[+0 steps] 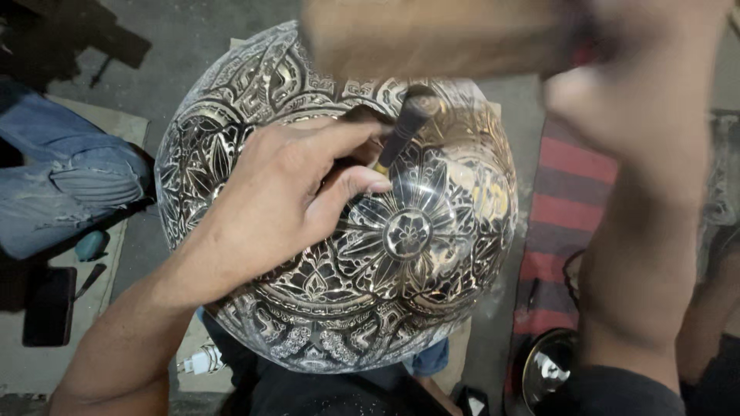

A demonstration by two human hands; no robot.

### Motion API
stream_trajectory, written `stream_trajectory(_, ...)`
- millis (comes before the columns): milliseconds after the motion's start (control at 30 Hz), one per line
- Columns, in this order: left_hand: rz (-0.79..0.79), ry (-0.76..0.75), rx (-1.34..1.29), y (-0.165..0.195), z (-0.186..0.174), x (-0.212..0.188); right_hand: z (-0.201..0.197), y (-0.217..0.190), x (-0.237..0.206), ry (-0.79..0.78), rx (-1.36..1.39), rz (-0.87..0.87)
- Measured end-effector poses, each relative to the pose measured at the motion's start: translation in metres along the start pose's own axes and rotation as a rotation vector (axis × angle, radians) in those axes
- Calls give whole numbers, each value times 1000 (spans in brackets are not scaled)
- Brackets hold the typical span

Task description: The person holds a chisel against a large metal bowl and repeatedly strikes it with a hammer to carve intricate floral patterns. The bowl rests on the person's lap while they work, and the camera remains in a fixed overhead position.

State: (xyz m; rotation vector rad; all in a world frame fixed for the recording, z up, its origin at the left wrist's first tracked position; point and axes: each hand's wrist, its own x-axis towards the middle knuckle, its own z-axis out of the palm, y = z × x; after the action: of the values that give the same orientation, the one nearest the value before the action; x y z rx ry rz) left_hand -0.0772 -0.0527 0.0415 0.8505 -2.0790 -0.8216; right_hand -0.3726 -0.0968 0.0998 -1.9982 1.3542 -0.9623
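- Engraved metal bowl [339, 254], domed side up, rests on person's lap so its flower centre faces up.
- Left hand [270, 200] lies on bowl's upper-left w/ fingers pinching dark chisel [405, 131], tip on metal above centre.
- Right hand [640, 100], blurred, closed round wooden mallet [432, 35] above chisel.
- Striped cloth [559, 208] beside bowl's right edge.

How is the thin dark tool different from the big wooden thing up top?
The chisel is thin, dark and sharp in the picture; the wooden mallet is thick, pale brown and blurred. The left hand pinches the chisel, its tip down on the engraved metal dome; the right hand holds the mallet up above, apart from the dome. Both are hand tools, each gripped by one hand over the dome.
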Motion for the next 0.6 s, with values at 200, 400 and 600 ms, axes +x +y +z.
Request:
stream_trajectory(200,17,14,9,4,0,0,3,13,-4,62,92,-13)
stream_trajectory(400,-18,-9,23,5,-3,4,1,37,-7,46,45,-248)
stream_trajectory(600,17,40,25,4,-3,3,-11,45,-6,87,-502,-351)
